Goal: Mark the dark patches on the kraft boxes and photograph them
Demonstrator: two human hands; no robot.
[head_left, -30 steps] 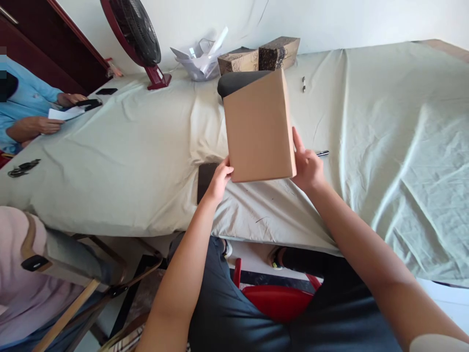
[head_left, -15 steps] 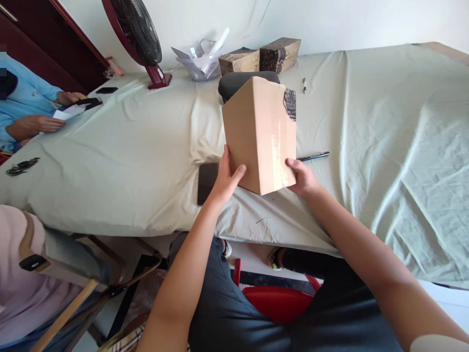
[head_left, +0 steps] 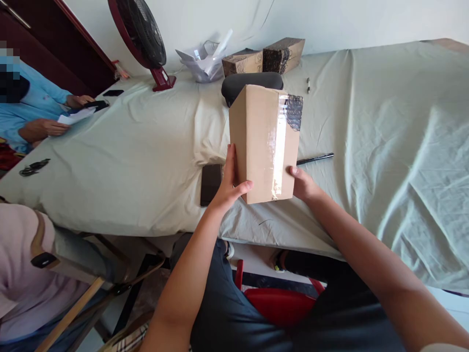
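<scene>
Between my two hands I hold a brown cardboard box (head_left: 262, 146), tilted above the cloth-covered table. A strip of shiny clear tape runs down its face, and a black scribbled patch covers its upper right corner. My left hand (head_left: 232, 181) grips the lower left side, thumb on the front edge. On the lower right edge, my right hand (head_left: 302, 183) holds with its thumb in front; its other fingers are hidden behind the box. A dark phone (head_left: 211, 185) lies just left of my left hand. Beyond my right hand is a black pen-like stick (head_left: 315, 159), partly covered by the box.
Behind the box sit a dark grey case (head_left: 252, 80), two scribbled cardboard boxes (head_left: 284, 55), a clear basket (head_left: 200, 73) of papers and a fan (head_left: 161, 78). A small marker (head_left: 308, 85) lies right. At left, a person in blue (head_left: 40, 112) holds paper; a chair (head_left: 69, 259) stands nearer.
The box has turned in my hands, so its taped face shows more and its left side less. My hands have shifted slightly with it, still gripping.
</scene>
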